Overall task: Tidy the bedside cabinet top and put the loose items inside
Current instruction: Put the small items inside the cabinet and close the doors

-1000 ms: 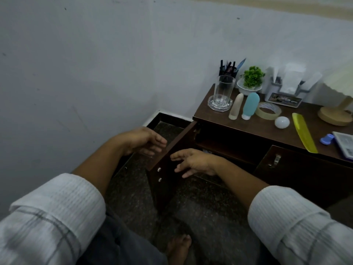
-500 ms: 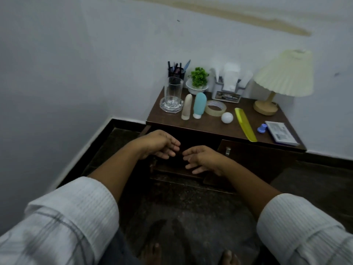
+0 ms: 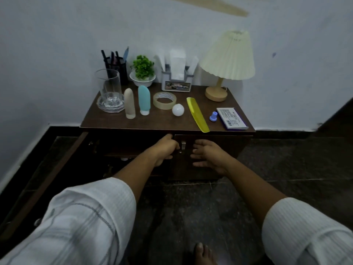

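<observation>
While the left door (image 3: 57, 165) of the bedside cabinet stands swung wide, the loose items all lie on the cabinet top (image 3: 107, 121). A beige tube (image 3: 129, 103) and a blue tube (image 3: 144, 100) lie side by side near the left edge, a tape roll (image 3: 164, 100) and a white ball (image 3: 178, 109) at mid-top. A yellow comb (image 3: 196, 114) reaches the front edge, and a blue cap (image 3: 213, 116) and a flat box (image 3: 232, 118) sit toward the front right corner.

Below the front edge, the left hand (image 3: 164, 150) has its fingers curled round the free edge of the right door (image 3: 215, 139), just beside the metal handle (image 3: 183, 147). The right hand (image 3: 208, 155) hovers before the door panel, fingers apart and relaxed, holding nothing.

Step in hand, as judged: opening the right door. A steady outward pull along the hinge arc suits it, with the right hand drawn clear of the swing and the comb's tip at the front edge left unbumped.
</observation>
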`<state>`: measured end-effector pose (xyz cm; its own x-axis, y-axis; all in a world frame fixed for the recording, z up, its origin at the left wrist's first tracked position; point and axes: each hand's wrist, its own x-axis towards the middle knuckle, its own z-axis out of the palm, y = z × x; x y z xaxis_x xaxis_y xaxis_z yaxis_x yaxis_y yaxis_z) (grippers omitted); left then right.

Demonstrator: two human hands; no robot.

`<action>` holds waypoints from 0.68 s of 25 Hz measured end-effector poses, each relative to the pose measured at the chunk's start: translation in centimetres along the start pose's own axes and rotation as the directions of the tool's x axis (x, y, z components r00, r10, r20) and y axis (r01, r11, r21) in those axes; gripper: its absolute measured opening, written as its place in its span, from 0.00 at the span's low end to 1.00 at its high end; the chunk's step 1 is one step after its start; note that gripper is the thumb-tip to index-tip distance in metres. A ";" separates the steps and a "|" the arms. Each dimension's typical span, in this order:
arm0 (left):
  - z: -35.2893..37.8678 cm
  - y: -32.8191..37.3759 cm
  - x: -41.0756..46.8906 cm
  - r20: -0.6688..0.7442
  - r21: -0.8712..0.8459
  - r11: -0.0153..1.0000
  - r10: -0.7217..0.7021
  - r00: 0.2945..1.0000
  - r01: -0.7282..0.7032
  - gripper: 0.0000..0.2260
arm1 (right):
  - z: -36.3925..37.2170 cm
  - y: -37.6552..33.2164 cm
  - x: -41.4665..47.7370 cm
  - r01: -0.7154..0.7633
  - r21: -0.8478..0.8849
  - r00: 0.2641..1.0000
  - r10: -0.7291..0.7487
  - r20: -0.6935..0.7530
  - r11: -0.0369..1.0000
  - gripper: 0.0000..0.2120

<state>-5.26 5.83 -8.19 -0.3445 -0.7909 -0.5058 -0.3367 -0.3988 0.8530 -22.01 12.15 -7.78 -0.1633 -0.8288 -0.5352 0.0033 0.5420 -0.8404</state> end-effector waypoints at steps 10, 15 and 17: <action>-0.7 -0.3 -1.1 0.078 0.098 0.995 -0.017 0.997 0.009 0.19 | -3.0 0.5 -2.0 -0.066 -0.170 0.970 0.104 0.222 0.983 0.16; 0.5 0.2 -2.8 0.270 0.170 0.981 -0.135 0.954 0.090 0.20 | -6.7 1.7 -4.5 -0.106 -0.208 0.945 0.164 0.283 0.972 0.17; 1.3 0.5 -3.7 0.321 0.201 0.975 -0.162 0.933 0.100 0.18 | -8.4 1.9 -5.3 -0.104 -0.199 0.944 0.159 0.287 0.975 0.17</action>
<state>-5.35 9.15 -6.04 -0.5488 -0.5242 -0.6512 -0.5384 -0.3742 0.7550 -29.42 18.79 -5.83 0.1300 -0.7364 -0.6639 -0.1760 0.6418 -0.7464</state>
